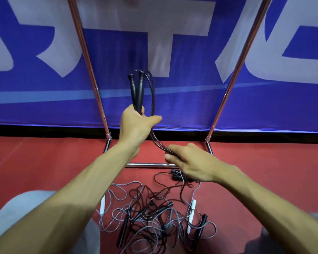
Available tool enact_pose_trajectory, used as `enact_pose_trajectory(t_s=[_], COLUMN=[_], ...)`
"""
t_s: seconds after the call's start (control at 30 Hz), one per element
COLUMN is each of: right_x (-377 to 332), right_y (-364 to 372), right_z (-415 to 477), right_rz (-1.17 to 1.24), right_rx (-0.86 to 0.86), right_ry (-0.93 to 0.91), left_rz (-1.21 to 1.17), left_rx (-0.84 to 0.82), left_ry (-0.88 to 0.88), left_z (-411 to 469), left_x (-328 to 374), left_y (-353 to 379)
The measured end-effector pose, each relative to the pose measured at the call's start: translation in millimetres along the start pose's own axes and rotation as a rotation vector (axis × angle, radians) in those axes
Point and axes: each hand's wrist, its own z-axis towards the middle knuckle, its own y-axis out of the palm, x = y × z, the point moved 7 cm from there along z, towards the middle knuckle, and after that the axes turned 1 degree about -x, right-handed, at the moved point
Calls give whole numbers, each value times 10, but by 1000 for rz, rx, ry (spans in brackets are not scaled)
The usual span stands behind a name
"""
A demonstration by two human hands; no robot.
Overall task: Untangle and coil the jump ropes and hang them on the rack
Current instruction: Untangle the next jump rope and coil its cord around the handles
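Observation:
My left hand (136, 123) grips two black jump-rope handles (137, 90) that point upward side by side. Their black cord (152, 99) arcs from the handle tops down to my right hand (189, 162), which pinches the strands a little above the floor. Beneath my arms lies a tangled pile of jump ropes (154, 217), black and grey cords with black and white handles. The chrome rack (88, 57) stands in front of me, its two slanted uprights rising on either side of my hands.
The rack's base bar (147, 164) lies on the red floor (44, 162) just beyond the pile. A blue banner with white lettering (191, 98) hangs behind the rack. My grey-clad knees (17, 217) frame the pile at both lower corners.

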Motion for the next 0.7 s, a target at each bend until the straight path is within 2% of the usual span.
enact_pose_trajectory(t_s=[0.1, 0.17, 0.33, 0.47, 0.53, 0.6, 0.7], right_x=[-19, -2, 12, 111, 183, 227, 216], right_y=[-125, -188, -338, -488, -533, -570, -585], right_z=[-35, -61, -98, -136, -148, -149, -136], right_rz=[84, 147, 296, 408, 443, 464, 385], right_rx=[96, 145, 207, 242, 256, 269, 292], right_ry=[-36, -46, -36, 23, 50, 56, 25], left_rz=[248, 295, 3, -307, -380, -260, 219], left_rx=[67, 36, -164, -239, -272, -267, -255], left_ry=[30, 16, -83, -151, -208, -161, 61], left_z=[-18, -31, -86, -121, -141, -123, -118], left_x=[-12, -41, -111, -52, -55, -60, -9], left_y=[10, 66, 229, 291, 320, 320, 300])
